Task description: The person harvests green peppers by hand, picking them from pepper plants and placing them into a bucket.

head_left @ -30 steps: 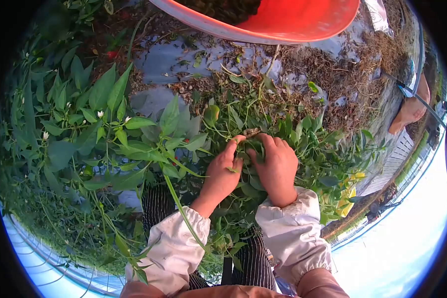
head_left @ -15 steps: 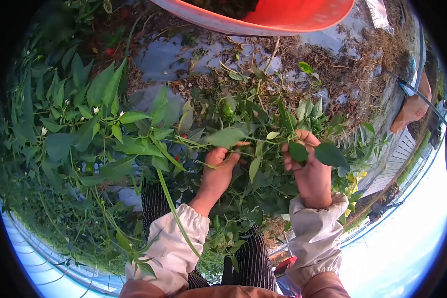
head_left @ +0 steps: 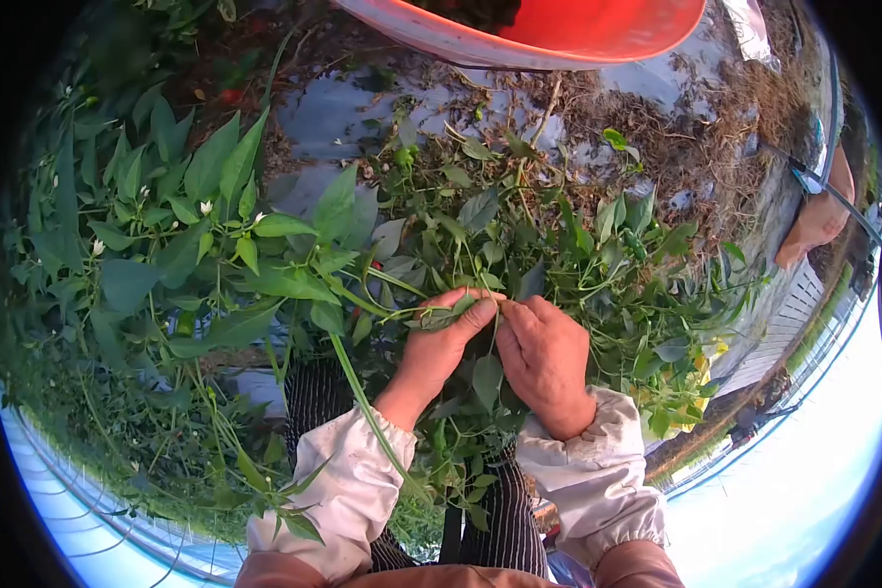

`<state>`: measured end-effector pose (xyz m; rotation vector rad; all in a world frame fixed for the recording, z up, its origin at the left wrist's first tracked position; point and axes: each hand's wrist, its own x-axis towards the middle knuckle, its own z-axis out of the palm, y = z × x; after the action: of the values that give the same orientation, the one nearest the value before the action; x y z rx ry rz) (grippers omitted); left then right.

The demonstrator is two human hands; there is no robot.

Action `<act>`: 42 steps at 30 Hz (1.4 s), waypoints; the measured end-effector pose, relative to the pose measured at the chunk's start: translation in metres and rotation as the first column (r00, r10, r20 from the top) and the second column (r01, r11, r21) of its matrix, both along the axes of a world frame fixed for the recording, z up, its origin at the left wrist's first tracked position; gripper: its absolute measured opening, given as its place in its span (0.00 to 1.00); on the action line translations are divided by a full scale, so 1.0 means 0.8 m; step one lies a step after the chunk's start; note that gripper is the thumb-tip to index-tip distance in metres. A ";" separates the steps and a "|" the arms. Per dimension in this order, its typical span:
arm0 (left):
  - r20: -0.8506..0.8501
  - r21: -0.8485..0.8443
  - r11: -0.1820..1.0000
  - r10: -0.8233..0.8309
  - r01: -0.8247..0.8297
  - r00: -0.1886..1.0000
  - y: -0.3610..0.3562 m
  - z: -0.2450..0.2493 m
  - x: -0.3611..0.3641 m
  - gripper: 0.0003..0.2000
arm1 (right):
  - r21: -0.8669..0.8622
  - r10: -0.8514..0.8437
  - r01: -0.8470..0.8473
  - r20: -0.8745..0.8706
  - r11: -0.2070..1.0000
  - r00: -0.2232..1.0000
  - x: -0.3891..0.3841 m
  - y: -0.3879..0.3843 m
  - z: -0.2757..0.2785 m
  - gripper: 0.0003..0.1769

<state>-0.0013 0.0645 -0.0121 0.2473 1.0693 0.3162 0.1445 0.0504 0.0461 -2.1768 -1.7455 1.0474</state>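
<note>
Your left hand [head_left: 433,355] and right hand [head_left: 549,363] (close together) pinched a stem [head_left: 501,303], fingers closed, in front of the red tub [head_left: 617,31].

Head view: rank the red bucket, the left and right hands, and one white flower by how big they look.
1. Red bucket, though the top edge crops it
2. Right hand and left hand: too alike to rank
3. White flower

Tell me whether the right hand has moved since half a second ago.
Yes: judged against the red bucket, the right hand has shifted left, closer to the left hand.
</note>
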 end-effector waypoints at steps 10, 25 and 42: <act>-0.211 0.110 0.980 -0.143 0.169 0.967 -0.017 0.002 0.012 0.10 | -0.201 0.357 -0.317 0.209 0.927 0.910 -0.004 0.007 0.006 0.07; -0.298 0.145 0.985 -0.051 0.098 0.953 -0.046 0.004 0.018 0.10 | -0.588 -0.630 0.385 -0.290 0.711 0.720 -0.004 0.173 -0.183 0.19; -0.237 0.180 0.983 0.074 -0.031 0.969 -0.027 0.018 -0.010 0.15 | -0.233 0.127 -0.148 -0.102 0.961 0.987 -0.042 0.174 -0.188 0.24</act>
<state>-0.0093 0.0430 0.0022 0.4242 1.2936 0.4367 0.1109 0.1894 -0.1041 -2.1291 -1.8376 1.4334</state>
